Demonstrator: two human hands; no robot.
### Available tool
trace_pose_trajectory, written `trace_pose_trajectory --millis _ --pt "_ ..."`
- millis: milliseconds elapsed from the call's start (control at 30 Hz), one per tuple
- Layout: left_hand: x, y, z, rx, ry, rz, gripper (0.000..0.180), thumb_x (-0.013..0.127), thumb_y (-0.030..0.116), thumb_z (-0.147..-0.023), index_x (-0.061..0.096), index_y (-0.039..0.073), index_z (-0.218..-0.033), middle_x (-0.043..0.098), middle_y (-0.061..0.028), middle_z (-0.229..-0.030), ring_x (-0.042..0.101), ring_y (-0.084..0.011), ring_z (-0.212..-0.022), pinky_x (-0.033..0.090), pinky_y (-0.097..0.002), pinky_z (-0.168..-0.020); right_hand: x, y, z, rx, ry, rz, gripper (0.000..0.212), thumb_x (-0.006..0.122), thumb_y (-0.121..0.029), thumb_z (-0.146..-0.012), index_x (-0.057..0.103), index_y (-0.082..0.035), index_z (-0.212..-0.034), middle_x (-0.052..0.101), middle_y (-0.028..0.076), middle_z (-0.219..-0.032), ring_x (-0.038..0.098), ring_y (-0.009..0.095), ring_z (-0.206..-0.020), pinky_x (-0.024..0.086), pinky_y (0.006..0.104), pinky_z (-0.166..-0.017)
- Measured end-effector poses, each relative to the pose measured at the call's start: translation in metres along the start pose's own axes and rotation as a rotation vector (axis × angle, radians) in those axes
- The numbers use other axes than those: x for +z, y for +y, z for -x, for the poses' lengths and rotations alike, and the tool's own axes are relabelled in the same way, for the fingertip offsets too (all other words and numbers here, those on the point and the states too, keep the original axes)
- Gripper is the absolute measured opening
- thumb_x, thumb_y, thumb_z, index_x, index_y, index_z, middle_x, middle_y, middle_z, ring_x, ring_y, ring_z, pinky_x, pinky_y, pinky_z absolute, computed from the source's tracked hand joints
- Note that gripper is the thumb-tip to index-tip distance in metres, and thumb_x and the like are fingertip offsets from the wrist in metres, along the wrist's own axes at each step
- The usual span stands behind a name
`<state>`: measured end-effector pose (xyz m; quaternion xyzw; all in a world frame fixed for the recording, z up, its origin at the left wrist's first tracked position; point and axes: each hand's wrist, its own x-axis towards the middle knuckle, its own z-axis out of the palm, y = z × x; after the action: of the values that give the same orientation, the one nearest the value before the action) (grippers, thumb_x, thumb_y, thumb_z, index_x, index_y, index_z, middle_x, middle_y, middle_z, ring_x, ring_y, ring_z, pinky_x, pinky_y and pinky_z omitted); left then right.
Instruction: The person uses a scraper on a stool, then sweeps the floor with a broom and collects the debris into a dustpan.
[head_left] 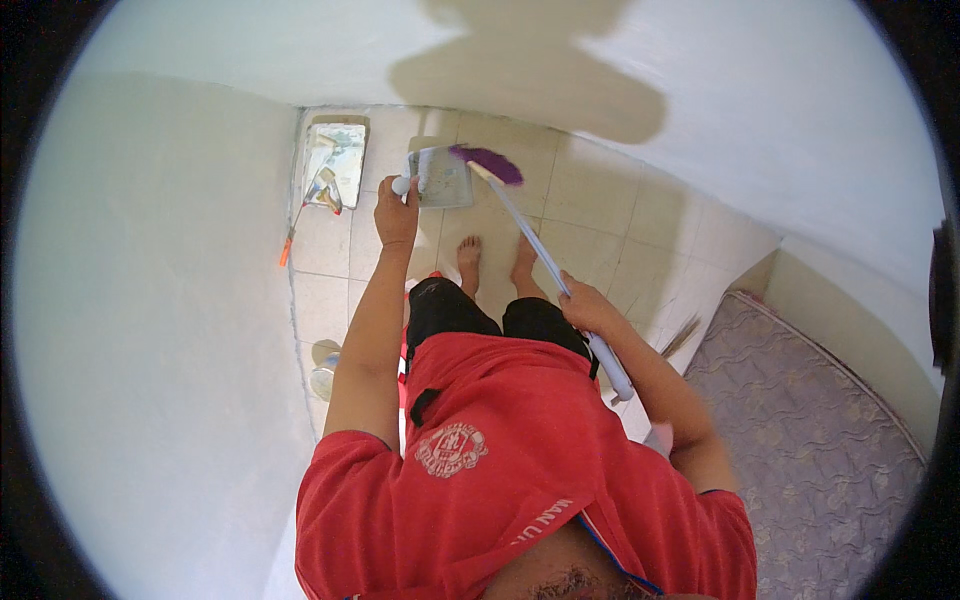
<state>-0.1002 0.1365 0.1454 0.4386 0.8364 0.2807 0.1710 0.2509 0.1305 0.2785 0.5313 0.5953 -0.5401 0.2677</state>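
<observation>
My left hand point(397, 213) is closed round the upright white handle point(401, 186) of a dustpan. The dustpan's grey pan point(447, 186) rests on the tiled floor just beyond that hand, with some specks of debris in it. My right hand point(590, 305) grips the pale shaft of a broom point(530, 235), whose thick end passes back beside my hip. The broom's purple bristles point(492, 163) are at the far right edge of the pan, touching or just over it. Both feet stand bare on the tiles behind the pan.
A paint tray point(347, 158) smeared white sits in the far left corner, with a brush point(328, 180) and an orange-handled roller point(287, 250) on it. A clear round container point(323, 378) stands by the left wall. At right lies a patterned mattress point(800, 450), with dry bristles point(683, 335) beside it.
</observation>
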Motion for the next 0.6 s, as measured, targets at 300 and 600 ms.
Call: trace_pose_trajectory --millis 300,600 --pt "-0.008 -0.020 -0.010 0.093 0.019 -0.020 0.032 0.064 0.035 -0.089 0.055 0.006 -0.100 0.061 -0.0146 -0.097 0.063 -0.0390 -0.078 0.052 -0.0448 -0.063 -0.039 0.050 0.111 0.213 0.078 -0.455 0.056 0.048 -0.021 -0.095 0.032 -0.006 -0.146 0.059 0.014 -0.077 0.051 0.020 -0.044 0.046 0.0367 -0.046" --pt "-0.026 -0.037 0.008 0.128 -0.030 -0.004 0.033 0.063 0.036 -0.089 0.055 0.005 -0.099 0.061 -0.0141 -0.097 0.063 -0.0388 -0.078 0.051 -0.0455 -0.063 0.048 0.185 0.044 0.350 0.316 -0.363 0.045 0.050 -0.020 -0.093 0.042 0.002 -0.132 0.055 0.009 -0.066 0.053 0.019 -0.048 0.044 0.0349 -0.041"
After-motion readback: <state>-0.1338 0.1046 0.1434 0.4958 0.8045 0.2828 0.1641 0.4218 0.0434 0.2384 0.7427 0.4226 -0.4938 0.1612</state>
